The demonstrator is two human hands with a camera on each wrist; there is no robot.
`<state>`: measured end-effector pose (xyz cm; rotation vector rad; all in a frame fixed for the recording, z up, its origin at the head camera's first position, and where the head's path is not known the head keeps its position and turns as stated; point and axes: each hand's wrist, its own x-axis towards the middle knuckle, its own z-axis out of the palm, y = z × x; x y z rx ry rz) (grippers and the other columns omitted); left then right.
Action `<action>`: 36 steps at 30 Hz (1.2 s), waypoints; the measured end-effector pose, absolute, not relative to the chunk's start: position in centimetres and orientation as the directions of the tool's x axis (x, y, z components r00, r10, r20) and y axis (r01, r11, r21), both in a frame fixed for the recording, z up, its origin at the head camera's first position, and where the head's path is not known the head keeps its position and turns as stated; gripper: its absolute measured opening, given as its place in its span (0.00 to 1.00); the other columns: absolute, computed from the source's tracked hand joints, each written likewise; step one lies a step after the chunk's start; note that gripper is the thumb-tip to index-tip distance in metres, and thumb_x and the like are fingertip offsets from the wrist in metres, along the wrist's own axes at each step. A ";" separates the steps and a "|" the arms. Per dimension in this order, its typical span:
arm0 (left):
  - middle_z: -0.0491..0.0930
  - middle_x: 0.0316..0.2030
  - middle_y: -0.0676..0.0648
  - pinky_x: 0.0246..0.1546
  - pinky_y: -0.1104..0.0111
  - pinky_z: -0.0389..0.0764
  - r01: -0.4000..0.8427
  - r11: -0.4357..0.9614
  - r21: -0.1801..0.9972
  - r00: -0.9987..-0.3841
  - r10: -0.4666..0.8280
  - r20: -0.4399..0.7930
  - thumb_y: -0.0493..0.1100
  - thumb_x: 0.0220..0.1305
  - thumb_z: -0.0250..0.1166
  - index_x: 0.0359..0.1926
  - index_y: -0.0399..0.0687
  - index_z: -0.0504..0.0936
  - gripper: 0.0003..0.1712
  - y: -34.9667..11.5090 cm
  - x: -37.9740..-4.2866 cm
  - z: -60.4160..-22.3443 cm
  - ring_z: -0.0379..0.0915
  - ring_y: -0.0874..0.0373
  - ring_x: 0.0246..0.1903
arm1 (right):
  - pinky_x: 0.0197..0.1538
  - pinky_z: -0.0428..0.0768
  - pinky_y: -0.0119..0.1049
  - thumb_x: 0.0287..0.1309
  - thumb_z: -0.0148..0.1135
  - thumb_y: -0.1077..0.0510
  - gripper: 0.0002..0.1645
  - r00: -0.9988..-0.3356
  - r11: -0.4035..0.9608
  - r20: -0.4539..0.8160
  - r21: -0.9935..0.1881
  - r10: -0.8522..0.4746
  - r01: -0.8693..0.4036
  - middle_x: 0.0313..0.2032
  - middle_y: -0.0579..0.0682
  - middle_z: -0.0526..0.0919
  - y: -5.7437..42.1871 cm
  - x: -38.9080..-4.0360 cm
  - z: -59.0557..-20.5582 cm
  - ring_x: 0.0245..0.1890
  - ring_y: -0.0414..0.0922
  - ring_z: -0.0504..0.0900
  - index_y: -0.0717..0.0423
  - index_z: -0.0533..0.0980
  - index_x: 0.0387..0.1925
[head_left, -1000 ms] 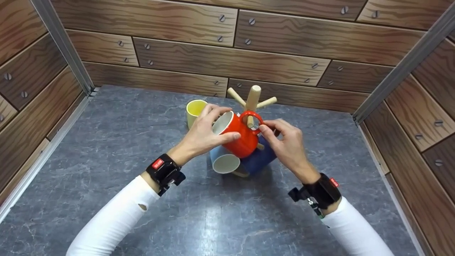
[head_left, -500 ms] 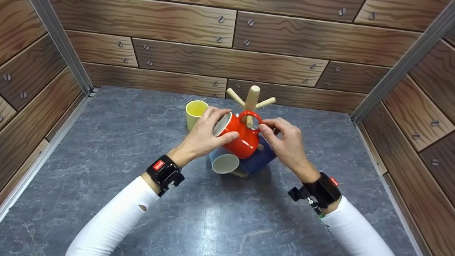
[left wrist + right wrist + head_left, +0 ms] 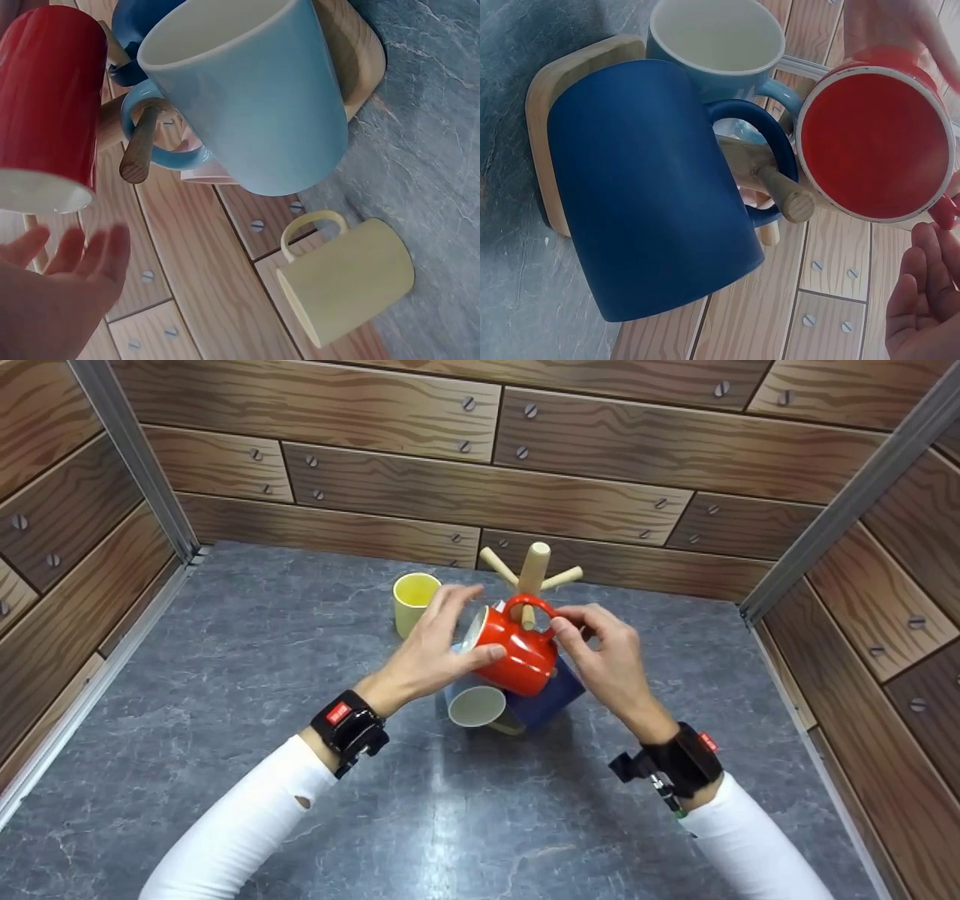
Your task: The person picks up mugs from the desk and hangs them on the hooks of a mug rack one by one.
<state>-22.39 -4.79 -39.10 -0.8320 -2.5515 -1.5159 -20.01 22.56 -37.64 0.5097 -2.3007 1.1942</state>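
A glossy red mug (image 3: 525, 660) hangs tilted, its handle looped around a front peg of the wooden mug tree (image 3: 534, 566). My right hand (image 3: 611, 656) pinches the mug's handle between thumb and fingers. Near its white-lined mouth is my left hand (image 3: 431, 641), fingers spread and fairly straight; the thumb lies by the mug's side. In the left wrist view, those fingertips (image 3: 112, 244) stand apart from the rim. Below the red mug, a light blue mug (image 3: 247, 112) and a dark blue mug (image 3: 652, 195) hang on lower pegs.
A pale yellow mug (image 3: 409, 615) stands upright behind the left hand. Part of a pink mug (image 3: 206, 175) shows behind the light blue one. Two upper pegs point backward from the post. Wood-patterned walls (image 3: 390, 472) enclose the grey marbled tabletop (image 3: 337, 825).
The red mug has tipped and shifted slightly to the right. My left fingers have come away from its rim. My right hand has kept its pinch on the handle.
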 end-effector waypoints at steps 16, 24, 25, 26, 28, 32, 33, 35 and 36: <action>0.82 0.73 0.36 0.86 0.24 0.69 0.892 0.443 0.087 -0.336 0.522 0.784 0.54 0.75 0.82 0.66 0.48 0.90 0.26 -2.0 -21.5 -35.9 0.71 0.28 0.85 | 0.63 0.81 0.25 0.83 0.66 0.62 0.26 -0.760 0.571 0.649 -0.612 -0.033 -0.547 0.67 0.68 0.88 23.7 -22.1 -35.9 0.68 0.58 0.88 0.68 0.81 0.76; 0.96 0.55 0.48 0.82 0.35 0.80 0.869 0.492 -0.052 -0.271 0.561 0.782 0.47 0.79 0.80 0.53 0.50 0.96 0.09 -1.6 -21.9 -35.8 0.85 0.42 0.73 | 0.64 0.82 0.24 0.84 0.68 0.63 0.20 -0.754 0.627 0.655 -0.564 -0.057 -0.537 0.65 0.65 0.91 23.7 -23.2 -35.9 0.67 0.61 0.91 0.66 0.87 0.69; 0.97 0.53 0.49 0.82 0.36 0.81 0.867 0.495 -0.057 -0.267 0.559 0.785 0.47 0.79 0.80 0.53 0.50 0.97 0.09 -1.6 -22.0 -35.7 0.86 0.43 0.71 | 0.63 0.82 0.24 0.84 0.68 0.63 0.19 -0.750 0.627 0.659 -0.560 -0.059 -0.542 0.64 0.66 0.91 23.7 -23.3 -35.8 0.66 0.61 0.91 0.66 0.88 0.67; 0.97 0.52 0.49 0.82 0.38 0.82 0.865 0.498 -0.061 -0.263 0.554 0.790 0.47 0.79 0.80 0.52 0.50 0.97 0.09 -1.5 -22.1 -35.7 0.87 0.44 0.70 | 0.63 0.81 0.24 0.83 0.69 0.63 0.18 -0.744 0.630 0.665 -0.552 -0.062 -0.546 0.63 0.66 0.92 23.7 -23.4 -35.7 0.64 0.61 0.91 0.67 0.88 0.66; 0.98 0.50 0.50 0.81 0.40 0.83 0.861 0.504 -0.066 -0.256 0.542 0.800 0.48 0.79 0.79 0.51 0.51 0.97 0.08 -1.3 -22.2 -35.7 0.88 0.45 0.68 | 0.62 0.81 0.26 0.83 0.70 0.63 0.17 -0.730 0.639 0.679 -0.530 -0.074 -0.558 0.60 0.66 0.92 23.8 -23.7 -35.5 0.61 0.61 0.92 0.67 0.89 0.63; 0.97 0.48 0.50 0.79 0.44 0.85 0.860 0.506 -0.064 -0.243 0.516 0.821 0.47 0.78 0.80 0.47 0.51 0.96 0.06 -1.0 -22.3 -35.8 0.89 0.47 0.65 | 0.61 0.81 0.29 0.80 0.74 0.62 0.14 -0.714 0.655 0.692 -0.493 -0.103 -0.572 0.57 0.66 0.92 23.9 -24.2 -35.4 0.56 0.63 0.91 0.68 0.89 0.58; 0.97 0.47 0.50 0.79 0.44 0.86 0.861 0.505 -0.062 -0.241 0.513 0.824 0.47 0.77 0.81 0.47 0.51 0.96 0.06 -1.0 -22.3 -35.8 0.89 0.47 0.64 | 0.61 0.81 0.30 0.79 0.74 0.62 0.14 -0.712 0.658 0.693 -0.486 -0.110 -0.575 0.56 0.67 0.92 23.9 -24.3 -35.4 0.55 0.64 0.91 0.69 0.89 0.57; 0.97 0.47 0.50 0.78 0.45 0.86 0.864 0.501 -0.059 -0.238 0.508 0.828 0.46 0.77 0.81 0.47 0.50 0.96 0.05 -1.0 -22.3 -36.0 0.89 0.47 0.63 | 0.60 0.81 0.30 0.78 0.75 0.63 0.13 -0.712 0.661 0.692 -0.479 -0.121 -0.578 0.55 0.67 0.92 24.0 -24.4 -35.4 0.54 0.64 0.91 0.69 0.88 0.56; 0.97 0.47 0.50 0.77 0.46 0.86 0.864 0.501 -0.059 -0.236 0.506 0.830 0.46 0.77 0.81 0.47 0.50 0.97 0.05 -1.0 -22.3 -36.1 0.89 0.48 0.63 | 0.60 0.82 0.30 0.78 0.75 0.63 0.13 -0.711 0.664 0.692 -0.474 -0.125 -0.578 0.55 0.67 0.92 24.0 -24.4 -35.4 0.53 0.64 0.91 0.69 0.89 0.56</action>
